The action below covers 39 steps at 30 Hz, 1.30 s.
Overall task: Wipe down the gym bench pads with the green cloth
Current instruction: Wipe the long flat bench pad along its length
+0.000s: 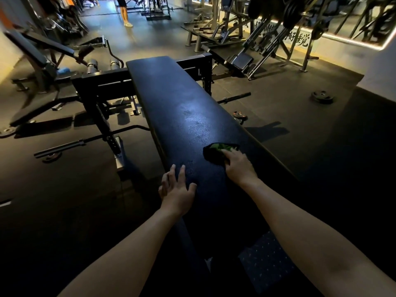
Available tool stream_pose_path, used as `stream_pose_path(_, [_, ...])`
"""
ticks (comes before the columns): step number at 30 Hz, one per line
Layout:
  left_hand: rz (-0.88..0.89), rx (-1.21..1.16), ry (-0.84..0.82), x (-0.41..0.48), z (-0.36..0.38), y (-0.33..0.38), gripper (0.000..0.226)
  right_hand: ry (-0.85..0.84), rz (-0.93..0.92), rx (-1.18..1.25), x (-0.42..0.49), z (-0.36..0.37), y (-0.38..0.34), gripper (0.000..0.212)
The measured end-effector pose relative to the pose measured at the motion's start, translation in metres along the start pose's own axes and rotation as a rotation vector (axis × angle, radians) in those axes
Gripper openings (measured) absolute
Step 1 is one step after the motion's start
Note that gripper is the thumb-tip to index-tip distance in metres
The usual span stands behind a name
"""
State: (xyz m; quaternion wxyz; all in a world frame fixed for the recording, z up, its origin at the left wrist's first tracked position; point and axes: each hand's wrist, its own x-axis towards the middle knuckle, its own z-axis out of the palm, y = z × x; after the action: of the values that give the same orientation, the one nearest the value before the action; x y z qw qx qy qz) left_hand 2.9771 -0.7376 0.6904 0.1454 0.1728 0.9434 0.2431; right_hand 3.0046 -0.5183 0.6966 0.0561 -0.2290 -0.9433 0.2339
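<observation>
Cloth (222,148), green, crumpled, gripped by right hand (239,166) on black bench pad (182,99), left hand (177,194) flat, fingers spread.

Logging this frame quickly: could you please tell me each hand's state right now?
Left hand: open, fingers spread on the bench pad.
Right hand: grips the green cloth on the pad.
</observation>
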Motion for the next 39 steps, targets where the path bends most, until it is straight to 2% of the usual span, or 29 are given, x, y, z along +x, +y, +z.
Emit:
stream_pose_path(4, [-0.01, 0.001, 0.017, 0.0, 0.002, 0.0, 0.068, 0.032, -0.044, 0.048, -0.025, 0.0, -0.025, 0.033])
stream_pose_path(10, [-0.005, -0.031, 0.044, -0.001, 0.003, 0.001, 0.069, -0.049, -0.316, 0.058, -0.056, 0.017, -0.058, 0.039])
stream_pose_path(12, [-0.007, -0.043, 0.051, -0.002, 0.002, 0.0, 0.07, 0.022, -0.28, 0.113, -0.042, 0.012, -0.053, 0.039])
stream_pose_path(15, [-0.001, -0.039, 0.032, -0.002, 0.001, 0.0, 0.071, 0.159, -0.052, 0.105, -0.006, 0.0, -0.031, 0.049])
stream_pose_path(17, [0.002, -0.043, 0.016, -0.002, 0.0, 0.0, 0.072, 0.109, 0.055, 0.037, 0.006, 0.003, -0.026, 0.057])
stream_pose_path(21, [0.004, -0.052, 0.021, 0.0, 0.002, -0.001, 0.073, 0.062, 0.012, 0.071, -0.012, 0.014, -0.048, 0.048])
stream_pose_path(28, [0.03, -0.154, 0.069, 0.001, 0.005, -0.006, 0.084, 0.026, -0.248, 0.116, -0.06, 0.029, -0.085, 0.035])
stream_pose_path(30, [0.01, -0.177, 0.093, -0.001, 0.003, -0.012, 0.095, 0.056, -0.223, 0.153, -0.048, 0.024, -0.082, 0.034])
stream_pose_path(34, [-0.059, -0.208, 0.047, 0.0, 0.001, -0.029, 0.113, 0.173, -0.034, 0.213, 0.009, 0.011, -0.074, 0.038])
stream_pose_path(36, [-0.036, -0.198, -0.002, 0.004, 0.001, -0.032, 0.112, 0.107, 0.014, 0.227, 0.03, 0.017, -0.085, 0.039])
stream_pose_path(39, [-0.024, -0.227, -0.038, 0.007, 0.001, -0.033, 0.113, -0.022, -0.011, 0.192, 0.033, 0.036, -0.114, 0.033])
